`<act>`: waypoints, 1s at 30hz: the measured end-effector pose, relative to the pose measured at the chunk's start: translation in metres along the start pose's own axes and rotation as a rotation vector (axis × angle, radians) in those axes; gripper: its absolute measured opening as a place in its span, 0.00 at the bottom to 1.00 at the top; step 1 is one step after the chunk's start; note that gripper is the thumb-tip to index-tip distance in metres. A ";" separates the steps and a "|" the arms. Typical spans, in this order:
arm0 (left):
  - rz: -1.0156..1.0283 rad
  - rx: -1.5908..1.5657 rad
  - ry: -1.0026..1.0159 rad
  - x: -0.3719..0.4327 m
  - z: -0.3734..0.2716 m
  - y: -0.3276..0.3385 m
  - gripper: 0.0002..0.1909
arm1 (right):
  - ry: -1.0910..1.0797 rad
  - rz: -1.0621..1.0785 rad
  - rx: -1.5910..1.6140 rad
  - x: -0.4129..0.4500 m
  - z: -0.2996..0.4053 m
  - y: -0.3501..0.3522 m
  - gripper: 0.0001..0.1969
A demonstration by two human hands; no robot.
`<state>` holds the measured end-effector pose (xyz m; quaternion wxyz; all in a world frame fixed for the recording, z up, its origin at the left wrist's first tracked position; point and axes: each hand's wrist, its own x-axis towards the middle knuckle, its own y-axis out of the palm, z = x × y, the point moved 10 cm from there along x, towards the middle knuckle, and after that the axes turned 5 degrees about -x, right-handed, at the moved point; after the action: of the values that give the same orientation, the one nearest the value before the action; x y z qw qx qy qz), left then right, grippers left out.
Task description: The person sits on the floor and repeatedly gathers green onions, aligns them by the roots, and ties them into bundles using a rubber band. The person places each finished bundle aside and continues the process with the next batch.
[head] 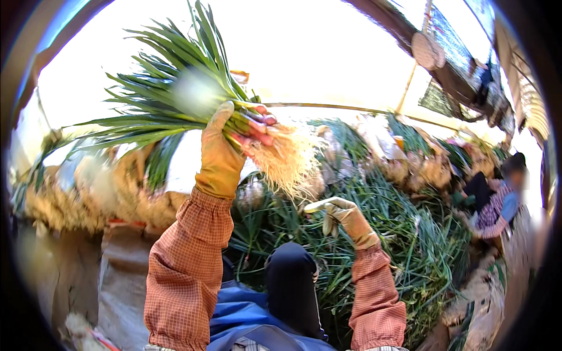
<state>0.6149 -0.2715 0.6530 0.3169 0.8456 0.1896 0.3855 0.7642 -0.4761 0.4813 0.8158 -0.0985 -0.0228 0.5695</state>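
Gripped in my gloved left hand (220,153) is a bunch of green garlic or spring onions (252,125), lifted above the pile. Its long green leaves (175,83) fan out to the upper left, while pinkish stem ends and pale stringy roots (292,158) point right and down. My gloved right hand (342,217) is lower and to the right, apart from the roots, with a bent index finger extended and the other fingers curled. Nothing shows in that hand. Beneath it spreads a heap of loose green plants (395,228).
Bundles with roots facing me (114,188) line the left, and more bundles (417,162) lie along the back right. Another person (496,202) sits at the far right. A wooden beam (456,74) crosses the upper right. My knee (292,281) rises in front of the heap.
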 end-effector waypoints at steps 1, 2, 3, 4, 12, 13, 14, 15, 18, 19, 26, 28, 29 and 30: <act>-0.009 0.019 0.039 -0.005 -0.024 -0.001 0.23 | 0.039 0.027 -0.059 0.008 -0.022 -0.004 0.15; 0.038 0.020 0.057 -0.011 -0.048 0.001 0.22 | -0.010 0.019 -0.655 0.010 -0.036 -0.012 0.16; -0.031 0.118 0.106 -0.022 -0.076 -0.010 0.23 | -0.103 0.009 -1.225 0.017 -0.051 -0.006 0.17; -0.014 0.108 0.116 -0.031 -0.095 -0.013 0.22 | -0.124 -0.041 -1.167 0.016 -0.060 -0.013 0.17; -0.326 0.108 0.372 -0.122 -0.203 -0.056 0.10 | -0.506 0.226 -0.565 0.114 0.074 0.213 0.24; -0.330 -0.066 0.396 -0.115 -0.195 -0.057 0.09 | -0.692 0.213 -1.409 0.108 0.080 0.216 0.23; -0.317 -0.034 0.409 -0.121 -0.191 -0.040 0.15 | -0.994 0.152 -2.134 0.107 0.065 0.225 0.21; -0.317 0.046 0.421 -0.127 -0.193 -0.048 0.17 | -1.124 0.118 -2.181 0.102 0.076 0.235 0.21; -0.422 0.172 0.410 -0.197 -0.241 -0.117 0.21 | -1.016 0.393 -1.513 0.117 0.075 0.336 0.21; -0.499 0.243 0.417 -0.231 -0.264 -0.137 0.21 | -0.602 0.464 -0.942 0.129 0.085 0.341 0.22; -0.890 0.331 0.229 -0.426 -0.257 -0.308 0.28 | 0.101 0.227 -0.679 0.156 -0.050 0.116 0.15; -1.191 0.390 0.261 -0.497 -0.232 -0.354 0.26 | 0.271 0.200 -0.501 0.155 -0.103 0.082 0.15; -1.279 0.373 0.193 -0.546 -0.209 -0.393 0.26 | 0.320 0.191 -0.482 0.151 -0.116 0.069 0.15; -1.209 0.147 0.137 -0.594 -0.174 -0.438 0.24 | 0.368 0.190 -0.492 0.149 -0.137 0.056 0.16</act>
<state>0.0728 -0.2208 0.1255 0.4076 0.5813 0.6816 0.1769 0.7854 -0.3373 0.3256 0.7011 -0.3957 -0.0023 0.5932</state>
